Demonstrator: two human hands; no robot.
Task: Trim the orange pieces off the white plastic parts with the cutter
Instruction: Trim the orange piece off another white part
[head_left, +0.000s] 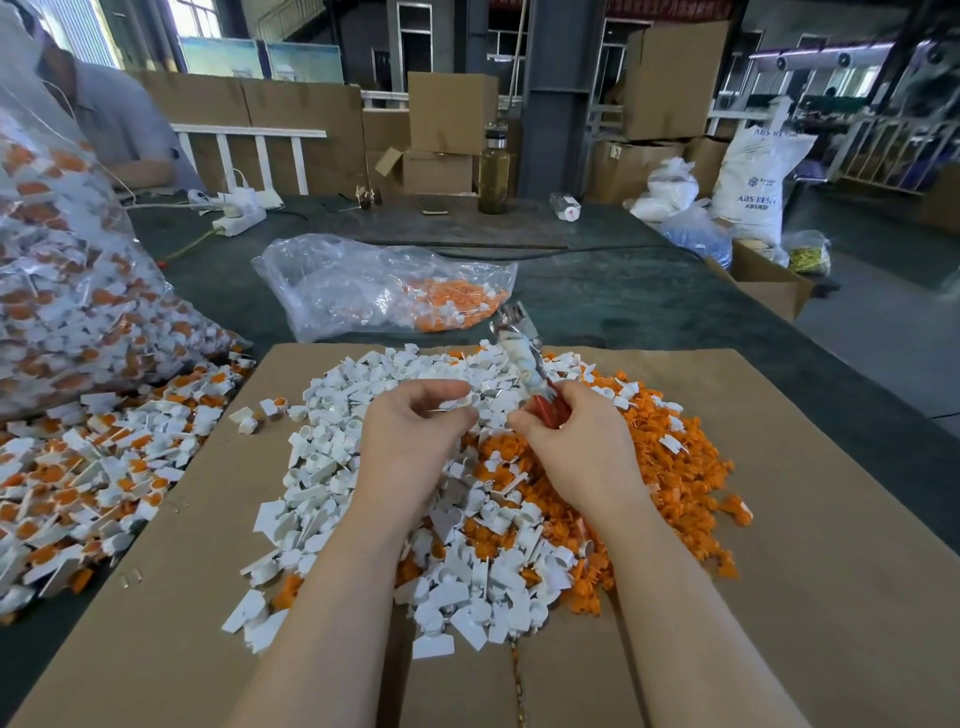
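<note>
Progress, judged from the piles: a large clear bag (78, 270) of untrimmed white-and-orange parts leans at far left with more spilling onto the surface (649, 306) at (104, 467), and a second bag (374, 283) lies beyond, so most of the job looks undone. On the cardboard sheet (831, 597) a heap of trimmed white parts (332, 467) sits just beside a heap of cut-off orange pieces (675, 457). Left hand (415, 441) pinches one small white part (454, 410); right hand (576, 441) grips the red-handled cutter (524, 358), blades pointing up and away.
</note>
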